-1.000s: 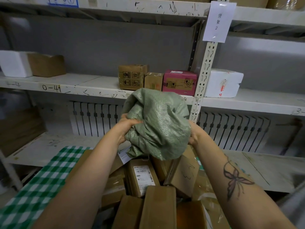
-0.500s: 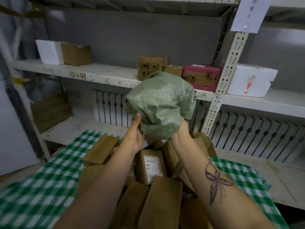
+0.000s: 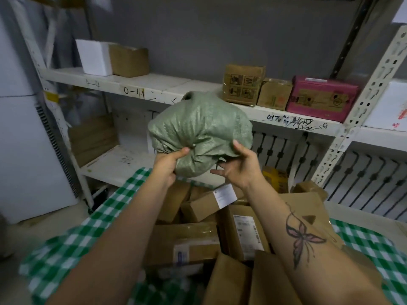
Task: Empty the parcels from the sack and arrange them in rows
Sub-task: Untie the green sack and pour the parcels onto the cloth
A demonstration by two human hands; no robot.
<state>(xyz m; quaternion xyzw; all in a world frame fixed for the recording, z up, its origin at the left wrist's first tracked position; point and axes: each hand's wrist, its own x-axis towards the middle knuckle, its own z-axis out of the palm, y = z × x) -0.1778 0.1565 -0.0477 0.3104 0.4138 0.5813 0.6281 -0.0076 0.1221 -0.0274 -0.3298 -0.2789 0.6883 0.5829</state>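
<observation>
A green woven sack [image 3: 199,130], bunched into a ball, is held up at chest height above the parcels. My left hand [image 3: 168,162] grips its lower left, thumb pressed into the fabric. My right hand [image 3: 239,165] is under its lower right with the thumb touching the sack and the fingers spread loose. Below lies a loose heap of brown cardboard parcels [image 3: 220,234], several with white labels, on a green-and-white checked cloth [image 3: 72,243].
A white metal shelf [image 3: 154,83] runs behind the sack, carrying a white foam box [image 3: 93,57], brown boxes [image 3: 243,84] and a pink box [image 3: 322,97]. A perforated upright post [image 3: 356,115] stands at right. A white cabinet [image 3: 24,150] is at left.
The sack has been crumpled tighter and carried left. My right hand has loosened its grip, its fingers now spread. The view has swung to the left.
</observation>
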